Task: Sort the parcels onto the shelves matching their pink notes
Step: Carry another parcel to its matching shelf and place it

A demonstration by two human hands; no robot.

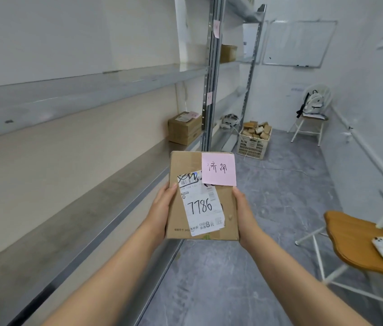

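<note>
I hold a flat brown cardboard parcel (229,208) in front of me with both hands. My left hand (161,208) grips its left edge and my right hand (244,212) grips its right edge. A pink note (218,169) with handwritten characters is stuck on its top right corner, and a white label reading 7786 (201,205) covers the middle. The parcel hovers at the front edge of the grey metal shelf (73,222) on my left. Pink notes (216,29) (209,98) hang on the shelf upright.
Another cardboard box with a pink note (184,128) sits farther along the same shelf. A box (228,53) stands on a higher shelf of the far unit. A white crate of parcels (254,140) is on the floor. A wooden side table (362,245) stands at right, a chair with a backpack (311,114) beyond.
</note>
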